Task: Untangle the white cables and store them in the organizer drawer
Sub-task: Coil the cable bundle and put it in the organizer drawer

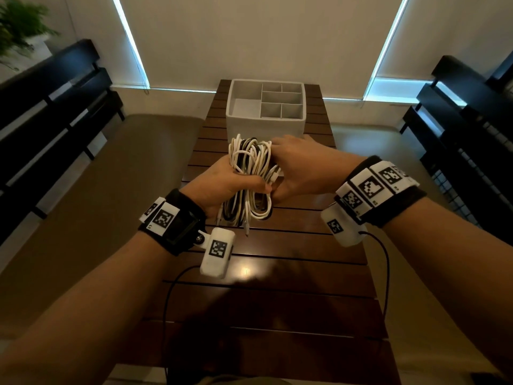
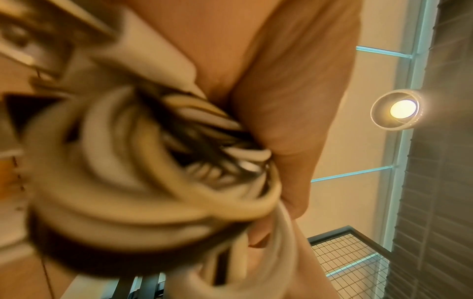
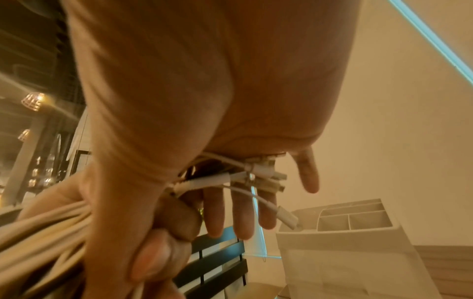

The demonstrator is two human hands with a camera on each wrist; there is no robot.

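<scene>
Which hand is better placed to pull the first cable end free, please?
Probably the right hand: the left hand grips the cable bundle around its middle, while the right's fingers lie beside the loose connector ends.

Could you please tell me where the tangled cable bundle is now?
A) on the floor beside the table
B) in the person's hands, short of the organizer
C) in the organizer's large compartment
B: the left hand grips the cable bundle round its middle, the right hand rests against its side, and the organizer holds no cables.
</scene>
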